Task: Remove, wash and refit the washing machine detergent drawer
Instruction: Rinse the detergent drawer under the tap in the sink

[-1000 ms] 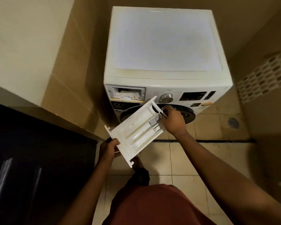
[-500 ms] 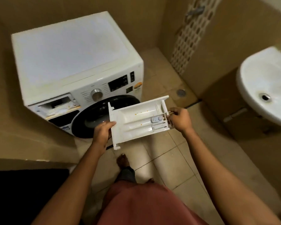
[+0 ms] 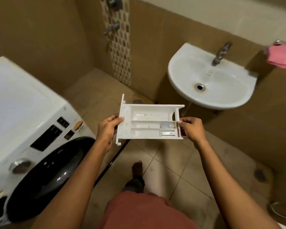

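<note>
White all over but for its dark panel, the washing machine [image 3: 31, 113] was the largest thing in view, standing at the left with its black round door [image 3: 48, 176] closed; its drawer slot could not be made out. Next in size, the white basin [image 3: 229, 91] hung on the wall at the right, and no water showed running from its tap [image 3: 221, 52]. Between the two, well clear of the machine and just short of the basin's front edge, the detergent drawer [image 3: 149, 113] was held level in the air over the floor tiles [image 3: 172, 162]. The left hand [image 3: 108, 128] gripped its front-panel end, thumb on top, the other fingers hidden behind; the right hand [image 3: 192, 128] pinched the rear wall between thumb and fingertips. By my reading, removal was finished, washing had not begun, since orange specks [image 3: 145, 115] lay in the compartments, and refitting came last. Counted: one machine, one door, one basin, one drawer with three compartments, a wide one and two narrow ones, two hands, one basin tap, two metal fittings [image 3: 113, 27] on the patterned wall strip [image 3: 120, 52], one pink cloth [image 3: 279, 55] hanging at the far right, and a scatter of specks too small to number.
</note>
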